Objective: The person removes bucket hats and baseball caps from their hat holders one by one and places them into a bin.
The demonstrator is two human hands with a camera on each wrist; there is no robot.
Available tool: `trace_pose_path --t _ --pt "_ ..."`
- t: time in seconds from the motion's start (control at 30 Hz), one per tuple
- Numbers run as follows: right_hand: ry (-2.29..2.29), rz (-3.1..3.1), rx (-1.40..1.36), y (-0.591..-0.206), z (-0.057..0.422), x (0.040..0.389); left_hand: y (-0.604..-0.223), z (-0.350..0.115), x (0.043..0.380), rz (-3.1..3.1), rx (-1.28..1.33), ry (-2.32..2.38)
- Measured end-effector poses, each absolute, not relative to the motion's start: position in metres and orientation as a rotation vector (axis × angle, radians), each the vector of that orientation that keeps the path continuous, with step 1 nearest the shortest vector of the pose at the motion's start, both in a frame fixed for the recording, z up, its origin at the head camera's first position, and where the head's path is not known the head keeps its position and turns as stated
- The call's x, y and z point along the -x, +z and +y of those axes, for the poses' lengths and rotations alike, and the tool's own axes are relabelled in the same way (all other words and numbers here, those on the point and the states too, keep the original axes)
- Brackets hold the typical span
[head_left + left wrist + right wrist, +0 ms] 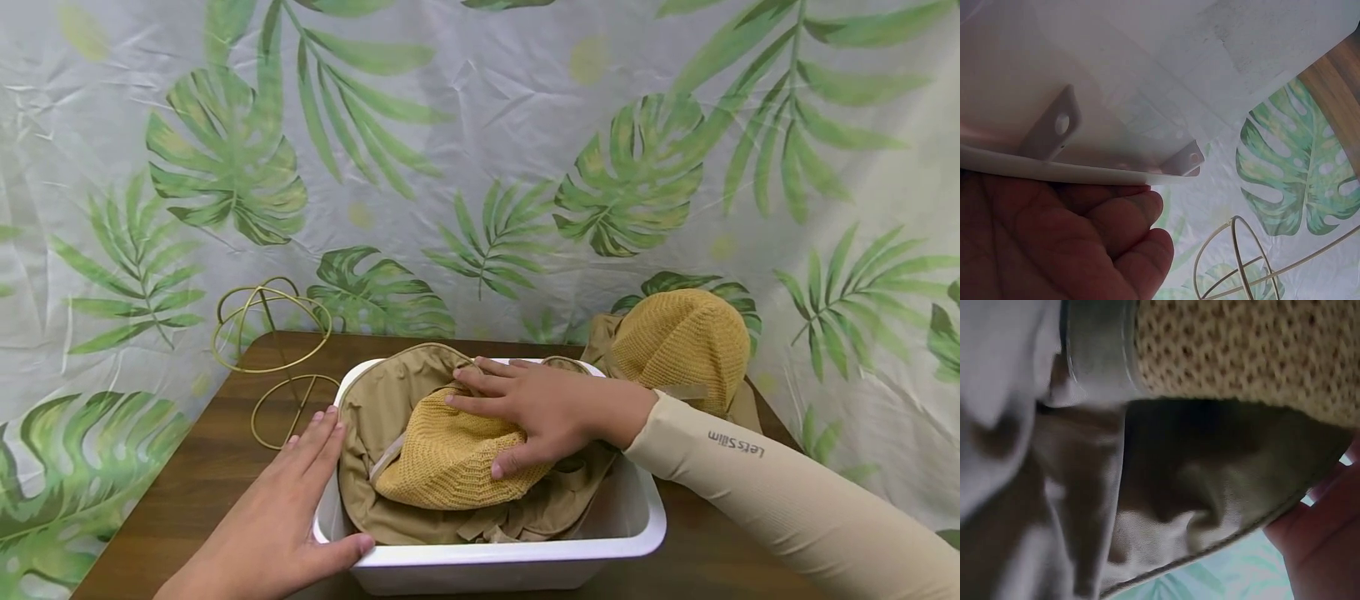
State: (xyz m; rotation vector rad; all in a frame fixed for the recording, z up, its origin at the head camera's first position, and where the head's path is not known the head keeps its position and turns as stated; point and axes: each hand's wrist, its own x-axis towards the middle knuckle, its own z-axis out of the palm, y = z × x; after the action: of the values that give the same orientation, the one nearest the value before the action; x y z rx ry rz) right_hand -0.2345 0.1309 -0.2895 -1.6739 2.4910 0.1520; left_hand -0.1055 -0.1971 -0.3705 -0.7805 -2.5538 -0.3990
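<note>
A white plastic basin (510,552) stands on the table with a sun hat inside. The hat has a yellow knitted crown (450,458) and a wide khaki cloth brim (367,392), which bunches against the basin walls. My right hand (543,408) lies spread over the crown and far brim, palm down. In the right wrist view the knit (1241,356) and folded khaki cloth (1172,506) fill most of the picture. My left hand (285,500) rests against the basin's left side, thumb on the front rim; the left wrist view shows its fingers (1129,219) along the rim's underside.
Behind my right forearm, a second yellow knitted hat (682,350) with khaki cloth sits at the table's back right. A gold wire stand (273,358) is at the back left. A leaf-patterned curtain (480,150) hangs behind the brown table (180,483).
</note>
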Motion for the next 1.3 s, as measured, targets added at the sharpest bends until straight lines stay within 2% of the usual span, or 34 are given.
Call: trace_pose_path --t 0.73,1.3 --pt "0.331 2.469 1.615 -0.321 0.117 0.212 -0.37 -0.201 0.109 -2.576 0.828 -0.428" --pt "0.413 2.389 1.487 -0.353 0.099 0.226 -0.372 -0.202 0.111 -2.545 0.851 -0.423"
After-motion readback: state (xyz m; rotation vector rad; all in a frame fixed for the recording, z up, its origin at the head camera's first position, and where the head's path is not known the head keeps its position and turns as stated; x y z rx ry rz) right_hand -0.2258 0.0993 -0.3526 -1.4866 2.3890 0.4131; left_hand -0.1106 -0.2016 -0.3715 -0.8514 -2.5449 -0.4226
